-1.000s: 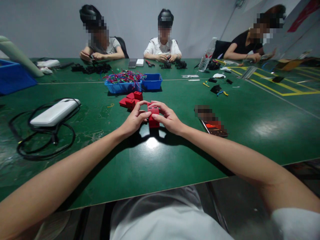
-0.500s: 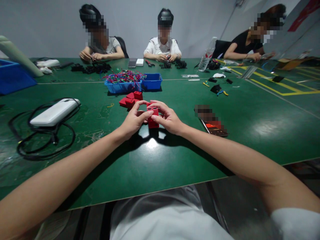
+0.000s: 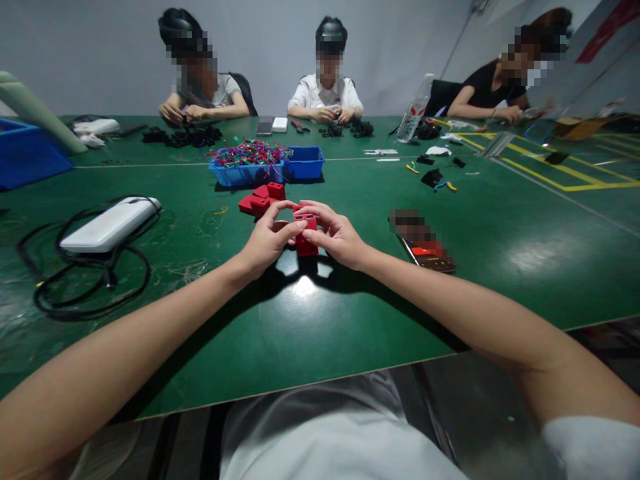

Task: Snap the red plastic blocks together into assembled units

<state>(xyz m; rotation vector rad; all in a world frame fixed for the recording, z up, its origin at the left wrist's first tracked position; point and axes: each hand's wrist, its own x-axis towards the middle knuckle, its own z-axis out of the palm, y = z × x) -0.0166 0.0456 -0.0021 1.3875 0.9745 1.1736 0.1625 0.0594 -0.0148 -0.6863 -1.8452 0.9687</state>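
Observation:
A small red box-shaped piece [image 3: 307,247] with two dark slots in its upper part is held between both hands over the green table. From the left, my left hand [image 3: 267,241] is closed on it, thumb on the near face and index finger at the top edge. My right hand [image 3: 339,237] grips its right side, the thumb on the front and the fingers curled over the top, so part of the piece is hidden. Just beyond my left hand lies a pile of several similar red pieces [image 3: 261,200].
Behind the pile stand a blue bin [image 3: 245,177] of coloured wires and a smaller blue bin [image 3: 305,165]. A white power bank [image 3: 107,227] with a black cable lies left, a phone [image 3: 423,247] right. Across the table sit three people, near a plastic bottle [image 3: 414,113].
My hands and the red piece look the same as before. Across the table, the people's hands have shifted only slightly.

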